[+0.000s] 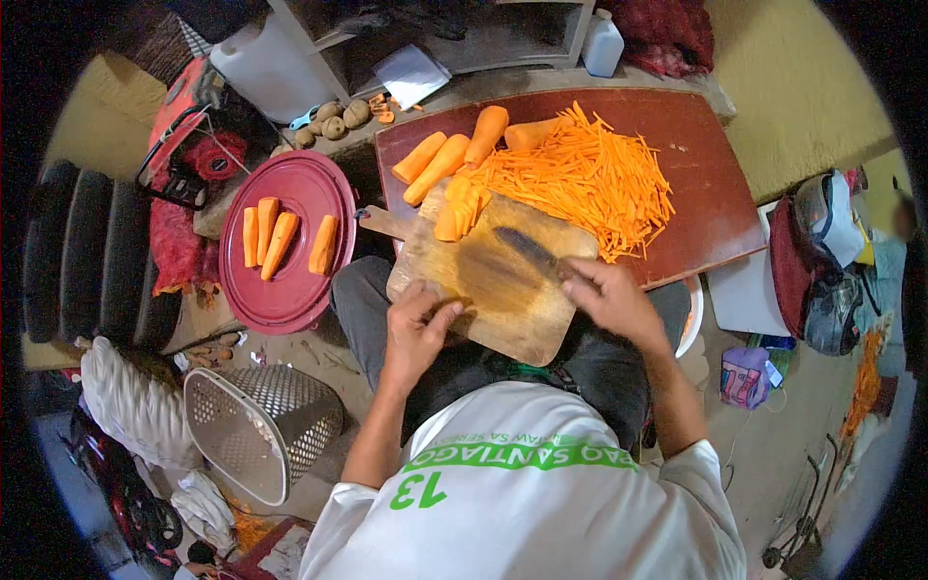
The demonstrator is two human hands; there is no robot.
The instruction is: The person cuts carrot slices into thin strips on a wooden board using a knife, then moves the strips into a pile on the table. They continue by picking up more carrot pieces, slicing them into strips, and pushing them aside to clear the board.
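Note:
My right hand [611,298] is closed round the handle of a knife [527,247], whose dark blade lies low over the wooden cutting board [532,314]. The board rests tilted across my lap and against the red table. At the board's near left edge, my left hand [420,324] grips it, thumb on top. Carrot slices [462,207] sit on the board's far left corner. Beyond it spreads a big heap of carrot strips [590,179]. Several peeled whole carrots [437,166] lie at the left of the heap.
The red table [715,184] is in front of me. To the left, a red round lid [290,304] bears several carrots [279,246]. A perforated basket [304,420] lies tipped over at lower left. Potatoes [332,126] and a white jug [602,46] are at the back.

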